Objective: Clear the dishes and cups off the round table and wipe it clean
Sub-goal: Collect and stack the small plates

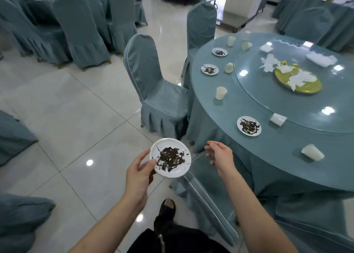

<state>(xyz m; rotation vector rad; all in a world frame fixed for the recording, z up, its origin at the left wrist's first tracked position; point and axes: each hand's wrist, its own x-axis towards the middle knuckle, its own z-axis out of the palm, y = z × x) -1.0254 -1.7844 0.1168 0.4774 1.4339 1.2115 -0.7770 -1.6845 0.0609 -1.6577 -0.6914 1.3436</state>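
Left hand (138, 173) grips the small round white plate smeared with dark residue (170, 157) at lower centre, above the floor. Right hand (220, 157) hangs beside it, fingers relaxed, holding nothing. Round blue-clothed desk (220, 107) occupies the right.

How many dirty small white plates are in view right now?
4. One is held in the left hand: held plate. Three sit on the round table: near plate, middle plate, far plate. The far blurred table may hold more.
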